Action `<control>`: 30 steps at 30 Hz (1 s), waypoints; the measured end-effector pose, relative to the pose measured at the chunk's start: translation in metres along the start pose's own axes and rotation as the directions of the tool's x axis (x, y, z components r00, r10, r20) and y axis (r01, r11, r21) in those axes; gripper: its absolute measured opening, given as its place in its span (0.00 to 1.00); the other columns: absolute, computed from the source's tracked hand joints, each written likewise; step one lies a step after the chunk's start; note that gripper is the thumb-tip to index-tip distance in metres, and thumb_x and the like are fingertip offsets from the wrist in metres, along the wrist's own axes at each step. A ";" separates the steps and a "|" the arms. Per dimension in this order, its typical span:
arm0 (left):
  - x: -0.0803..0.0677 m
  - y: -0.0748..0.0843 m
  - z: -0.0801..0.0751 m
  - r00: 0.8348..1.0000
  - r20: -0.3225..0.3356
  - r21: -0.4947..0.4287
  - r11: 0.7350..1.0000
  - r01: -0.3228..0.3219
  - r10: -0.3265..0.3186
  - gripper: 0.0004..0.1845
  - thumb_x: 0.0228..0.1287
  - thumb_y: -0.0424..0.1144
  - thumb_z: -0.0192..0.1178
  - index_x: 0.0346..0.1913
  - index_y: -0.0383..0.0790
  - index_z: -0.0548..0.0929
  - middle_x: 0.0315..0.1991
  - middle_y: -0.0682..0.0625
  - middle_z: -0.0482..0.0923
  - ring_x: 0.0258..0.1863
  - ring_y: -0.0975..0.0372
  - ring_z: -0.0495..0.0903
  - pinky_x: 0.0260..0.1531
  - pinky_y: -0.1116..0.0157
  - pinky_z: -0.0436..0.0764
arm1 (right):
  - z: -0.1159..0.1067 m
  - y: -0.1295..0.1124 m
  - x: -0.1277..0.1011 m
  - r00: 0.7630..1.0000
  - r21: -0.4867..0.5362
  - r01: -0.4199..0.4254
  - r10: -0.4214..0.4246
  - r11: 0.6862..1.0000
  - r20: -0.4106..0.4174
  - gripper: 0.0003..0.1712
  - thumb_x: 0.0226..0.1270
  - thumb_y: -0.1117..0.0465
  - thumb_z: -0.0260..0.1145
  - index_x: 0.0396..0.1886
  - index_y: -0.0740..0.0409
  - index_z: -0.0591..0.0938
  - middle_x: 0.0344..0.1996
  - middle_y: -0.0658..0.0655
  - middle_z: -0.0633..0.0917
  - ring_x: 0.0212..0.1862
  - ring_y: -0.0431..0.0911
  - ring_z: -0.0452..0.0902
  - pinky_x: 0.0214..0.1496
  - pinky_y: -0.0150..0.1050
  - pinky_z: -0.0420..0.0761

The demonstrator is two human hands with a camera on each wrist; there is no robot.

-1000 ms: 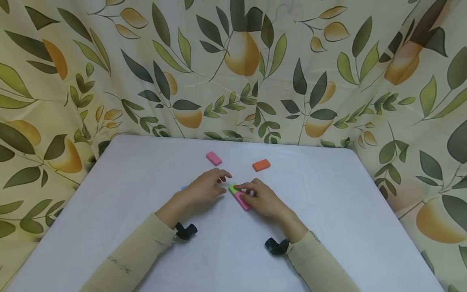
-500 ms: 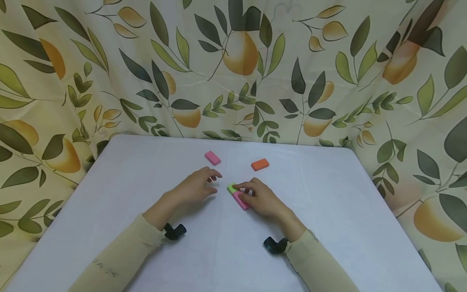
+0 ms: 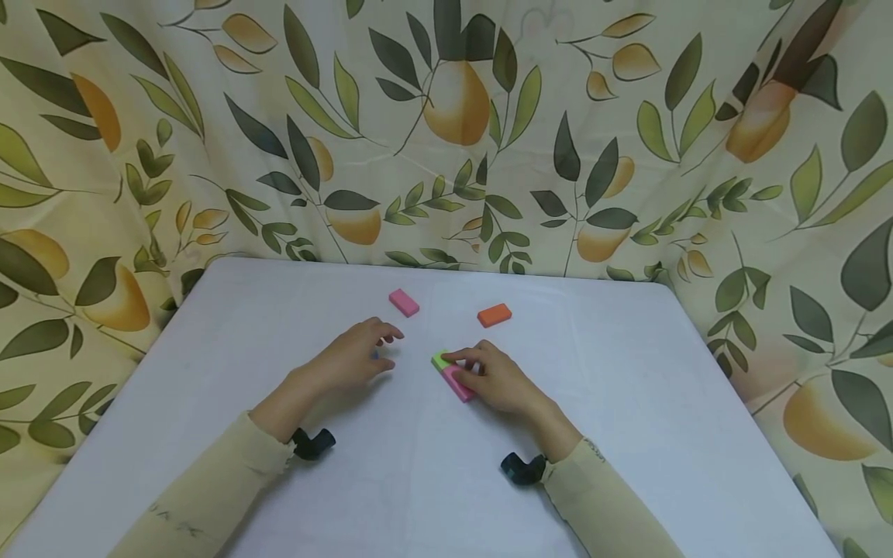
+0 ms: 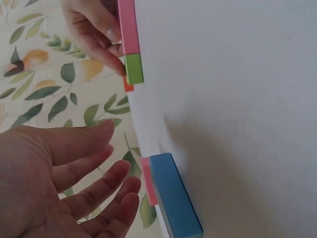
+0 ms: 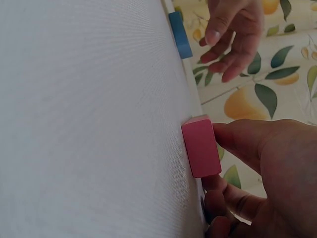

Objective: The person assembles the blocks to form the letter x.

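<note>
Midway between the side edges of the table point(image 3: 614, 403), the right hand point(image 3: 504, 380) pinches a pink block point(image 3: 456, 386) end-to-end with a green block point(image 4: 133, 69), which I'd hold flat and in line, while the left hand point(image 3: 349, 356) hangs loose near a blue block point(image 4: 177, 198).

I am in what looks like a corner set up for filming; whether it belongs to a home or a studio, I cannot tell. Patterned cloth point(image 3: 446, 186) hangs behind the table point(image 3: 418, 480) and down both sides, closing the space in like a booth. Its print is green leaves and orange fruit on cream, and its creases show it is fabric, not painted wall. The tabletop is white and finely textured, with rounded far corners. Small black cameras point(image 3: 314, 444) sit at my sleeves point(image 3: 202, 488), which points to recording. Coloured blocks point(image 3: 404, 303) lie about the white top, and the light is soft and dim.
</note>
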State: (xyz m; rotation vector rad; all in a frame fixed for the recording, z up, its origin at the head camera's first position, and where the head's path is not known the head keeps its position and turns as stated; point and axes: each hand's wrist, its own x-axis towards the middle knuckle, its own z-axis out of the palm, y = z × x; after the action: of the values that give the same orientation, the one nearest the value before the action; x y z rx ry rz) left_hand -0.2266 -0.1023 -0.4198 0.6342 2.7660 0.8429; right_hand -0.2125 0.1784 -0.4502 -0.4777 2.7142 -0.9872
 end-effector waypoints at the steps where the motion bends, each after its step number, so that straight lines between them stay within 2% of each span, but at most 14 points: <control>1: -0.001 -0.001 -0.001 1.000 0.000 0.006 1.000 -0.001 0.001 0.24 0.62 0.39 0.65 0.61 0.44 0.76 0.55 0.49 0.75 0.55 0.56 0.75 0.56 0.55 0.75 | 0.000 0.000 0.000 1.000 -0.002 -0.001 0.001 1.000 0.001 0.18 0.68 0.48 0.63 0.57 0.27 0.79 0.38 0.46 0.75 0.40 0.43 0.71 0.39 0.39 0.72; 8: -0.005 -0.005 -0.004 1.000 0.002 0.045 0.999 0.027 -0.027 0.24 0.61 0.41 0.66 0.61 0.44 0.76 0.54 0.49 0.75 0.56 0.56 0.74 0.58 0.55 0.74 | 0.000 -0.001 0.000 1.000 0.000 0.004 -0.004 1.000 -0.004 0.18 0.68 0.48 0.63 0.57 0.28 0.80 0.39 0.45 0.75 0.40 0.43 0.71 0.39 0.39 0.72; 15: -0.011 -0.012 -0.008 1.000 -0.015 0.084 0.996 -0.002 0.003 0.24 0.60 0.41 0.66 0.60 0.42 0.77 0.53 0.48 0.76 0.55 0.55 0.75 0.58 0.55 0.73 | 0.001 0.002 0.002 1.000 -0.008 0.018 -0.018 1.000 -0.006 0.18 0.68 0.48 0.63 0.57 0.29 0.80 0.38 0.45 0.75 0.40 0.43 0.71 0.39 0.39 0.72; 30: -0.021 -0.024 -0.011 0.999 -0.037 0.084 0.996 0.041 -0.038 0.24 0.59 0.40 0.67 0.59 0.40 0.78 0.51 0.48 0.76 0.53 0.54 0.75 0.56 0.55 0.75 | 0.000 0.001 0.003 1.000 -0.013 0.005 -0.005 1.000 0.003 0.18 0.67 0.49 0.64 0.56 0.28 0.80 0.39 0.45 0.76 0.41 0.43 0.70 0.39 0.38 0.72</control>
State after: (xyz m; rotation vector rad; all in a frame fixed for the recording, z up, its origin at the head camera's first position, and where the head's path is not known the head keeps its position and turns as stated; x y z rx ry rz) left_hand -0.2196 -0.1349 -0.4230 0.5822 2.8495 0.7385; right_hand -0.2156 0.1779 -0.4511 -0.4873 2.7195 -0.9705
